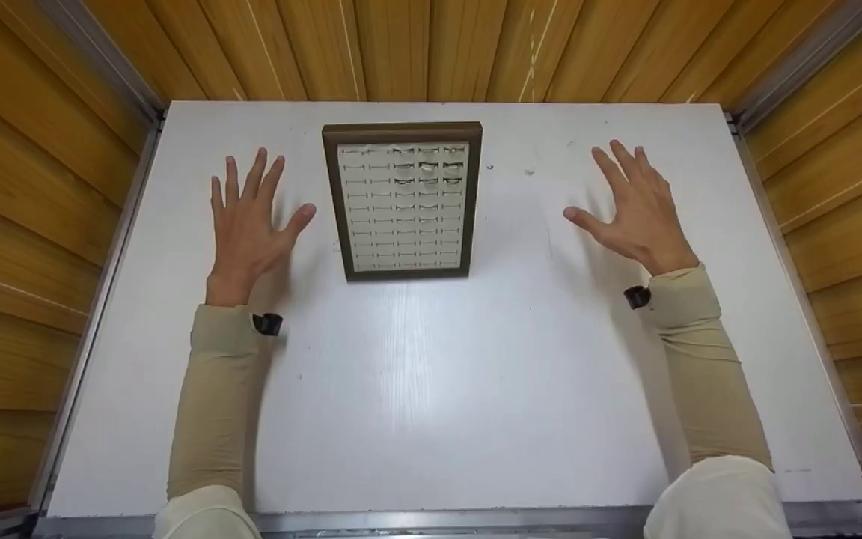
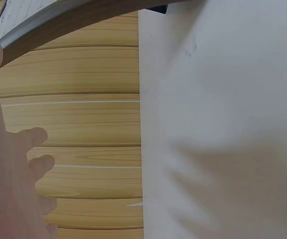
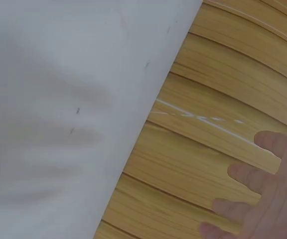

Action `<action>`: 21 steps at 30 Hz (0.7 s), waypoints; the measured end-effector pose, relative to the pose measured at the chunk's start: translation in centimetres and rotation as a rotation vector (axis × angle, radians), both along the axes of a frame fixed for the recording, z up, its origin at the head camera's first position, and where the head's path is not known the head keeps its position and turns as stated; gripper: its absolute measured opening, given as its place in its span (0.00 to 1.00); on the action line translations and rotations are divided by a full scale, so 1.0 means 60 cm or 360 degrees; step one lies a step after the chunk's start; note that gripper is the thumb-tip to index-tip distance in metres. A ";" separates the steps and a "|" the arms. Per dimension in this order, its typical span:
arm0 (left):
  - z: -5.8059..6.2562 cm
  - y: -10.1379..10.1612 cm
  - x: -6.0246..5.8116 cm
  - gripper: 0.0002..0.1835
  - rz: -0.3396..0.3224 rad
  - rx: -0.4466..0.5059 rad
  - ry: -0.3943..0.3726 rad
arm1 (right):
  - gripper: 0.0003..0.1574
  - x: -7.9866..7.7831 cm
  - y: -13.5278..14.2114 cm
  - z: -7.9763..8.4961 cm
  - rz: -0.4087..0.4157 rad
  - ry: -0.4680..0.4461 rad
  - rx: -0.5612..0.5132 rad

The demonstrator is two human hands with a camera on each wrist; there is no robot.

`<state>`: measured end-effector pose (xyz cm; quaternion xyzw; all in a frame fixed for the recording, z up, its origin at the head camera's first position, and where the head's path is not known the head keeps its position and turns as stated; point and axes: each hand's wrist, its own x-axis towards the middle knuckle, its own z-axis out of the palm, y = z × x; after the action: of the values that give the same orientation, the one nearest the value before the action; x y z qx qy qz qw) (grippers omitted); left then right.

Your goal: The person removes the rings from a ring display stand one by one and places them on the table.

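A brown-framed ring display board (image 1: 401, 135) stands propped up on the white table, left of centre. Its pale insert has rows of narrow slots, and several rings (image 1: 429, 166) sit in the upper right ones. To its left, my left hand (image 1: 248, 232) hovers with fingers spread and holds nothing. The left thumb overlaps the frame's edge in the left wrist view but is apart from it in the head view. Well to the right of the board, my right hand (image 1: 640, 213) is also raised and spread, with nothing in it.
The white table (image 1: 401, 389) bears small dark marks near the board's right side. Wood-patterned panels (image 1: 468, 49) close it in at the back and both sides. A metal rail (image 1: 446, 522) runs along the front edge. Small black cameras (image 1: 270, 324) are strapped at the wrists.
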<state>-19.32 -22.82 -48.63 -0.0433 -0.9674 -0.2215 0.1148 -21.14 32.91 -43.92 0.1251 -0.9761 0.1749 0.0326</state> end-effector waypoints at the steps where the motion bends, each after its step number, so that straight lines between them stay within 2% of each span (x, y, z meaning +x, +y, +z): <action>1: -0.002 0.004 0.001 0.54 -0.0011 0.0031 0.0014 | 0.63 0.002 -0.004 0.004 0.0015 0.0021 -0.0017; 10: -0.023 0.027 0.012 0.49 -0.0080 0.0246 0.0120 | 0.58 0.013 -0.049 0.026 0.0133 0.0245 -0.0093; 14: -0.032 0.036 0.013 0.49 -0.0114 0.0331 0.0155 | 0.56 0.016 -0.068 0.030 0.0165 0.0288 -0.0138; 21: -0.042 0.056 0.007 0.43 -0.0263 0.0767 0.0138 | 0.49 0.021 -0.094 0.034 0.0131 0.0242 -0.0301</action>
<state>-18.90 -19.47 -51.15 -0.1031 -0.8741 -0.4521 0.1448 -19.86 27.25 -41.90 0.1742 -0.9440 0.2574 0.1111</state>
